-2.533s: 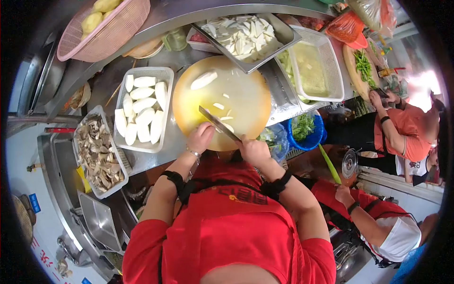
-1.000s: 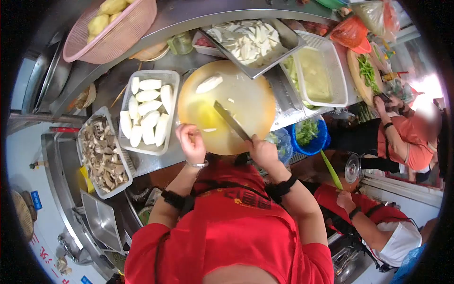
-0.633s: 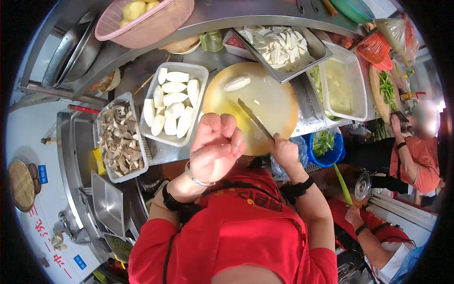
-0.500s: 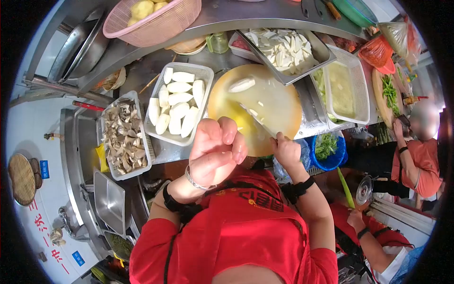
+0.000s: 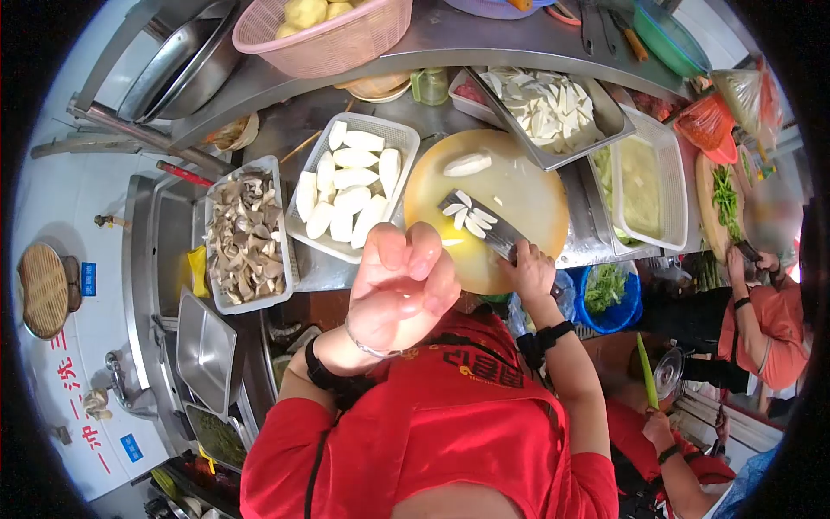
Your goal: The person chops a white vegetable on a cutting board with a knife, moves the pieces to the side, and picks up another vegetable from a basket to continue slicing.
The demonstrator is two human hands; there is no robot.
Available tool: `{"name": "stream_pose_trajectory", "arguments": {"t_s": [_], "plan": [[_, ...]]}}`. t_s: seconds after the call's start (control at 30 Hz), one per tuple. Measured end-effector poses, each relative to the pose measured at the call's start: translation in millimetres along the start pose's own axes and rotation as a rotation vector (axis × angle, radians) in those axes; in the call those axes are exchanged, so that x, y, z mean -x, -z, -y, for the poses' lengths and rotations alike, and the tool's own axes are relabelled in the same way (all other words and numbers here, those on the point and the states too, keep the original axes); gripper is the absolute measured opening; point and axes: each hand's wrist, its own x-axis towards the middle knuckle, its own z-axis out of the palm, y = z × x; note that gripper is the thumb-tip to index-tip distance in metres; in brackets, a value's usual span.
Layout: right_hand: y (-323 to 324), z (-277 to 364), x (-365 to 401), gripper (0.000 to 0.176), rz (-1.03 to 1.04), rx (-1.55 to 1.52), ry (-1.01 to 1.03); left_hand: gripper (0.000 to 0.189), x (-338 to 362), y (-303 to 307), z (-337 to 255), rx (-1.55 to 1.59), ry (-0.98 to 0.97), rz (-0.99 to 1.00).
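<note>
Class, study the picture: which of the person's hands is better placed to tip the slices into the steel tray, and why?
Right, most likely. The right hand grips the cleaver, whose flat blade carries the slices, near the steel tray. The left hand is raised off the cutting board, apparently empty.

A pink plastic basket (image 5: pixel 346 50) of yellow potatoes (image 5: pixel 304 12) sits on the steel shelf (image 5: pixel 484 39). On the counter (image 5: pixel 320 270) below, a white slotted tray (image 5: pixel 406 131) of peeled white halves (image 5: pixel 350 180) lies beside a white tray (image 5: pixel 208 259) of grey mushroom pieces (image 5: pixel 246 233).
</note>
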Motion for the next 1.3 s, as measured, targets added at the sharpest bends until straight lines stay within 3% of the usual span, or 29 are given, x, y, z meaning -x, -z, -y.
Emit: {"name": "stream_pose_trajectory", "arguments": {"t_s": [0.27,0.3,0.33,0.4,0.43,0.5,0.53,0.6,0.77,0.93,1.07,1.13,1.2,1.27,1.3], "plan": [[20,-1,4,0.045,-0.039,-0.056,-0.004,0.038,-6,17,11,-0.327,-0.133,-0.146],[26,-1,6,0.045,-0.041,-0.047,-0.012,0.037,-6,34,17,-0.494,-0.166,-0.194],[33,-2,9,0.045,-0.076,-0.074,-0.002,0.034,-3,60,19,-0.869,-0.172,-0.199],[54,-3,13,0.046,-0.121,-0.087,0.0,0.038,-2,92,21,-1.6,-0.179,-0.112],[70,-3,15,0.047,-0.15,-0.101,0.012,0.038,-2,99,23,-1.586,-0.184,-0.101],[92,-6,18,0.049,-0.256,-0.091,0.038,0.042,-2,105,30,-2.021,-0.228,0.166],[105,-7,16,0.049,-0.263,-0.078,0.029,0.042,-8,97,36,-2.007,-0.237,0.177],[132,-8,11,0.049,-0.39,-0.105,0.024,0.053,-20,78,49,-2.22,-0.138,0.476],[170,-19,-11,0.048,-0.473,0.01,-0.032,0.074,-82,81,96,-2.186,-0.17,0.928],[184,-33,-27,0.045,-0.491,0.069,-0.131,0.075,-144,93,128,-2.14,-0.255,0.992],[194,-51,-34,0.045,-0.456,0.081,-0.173,0.077,-180,111,148,-2.139,-0.29,0.961],[196,-60,-32,0.047,-0.441,0.163,-0.215,0.076,-201,130,153,-2.08,-0.228,0.787],[199,-68,-27,0.048,-0.404,0.168,-0.223,0.075,-217,146,149,-2.162,-0.202,0.777],[199,-72,-25,0.048,-0.367,0.174,-0.224,0.073,-225,155,147,-2.362,-0.287,0.623],[198,-73,-26,0.049,-0.363,0.178,-0.224,0.069,-225,147,147,-2.269,-0.337,0.615]]}}
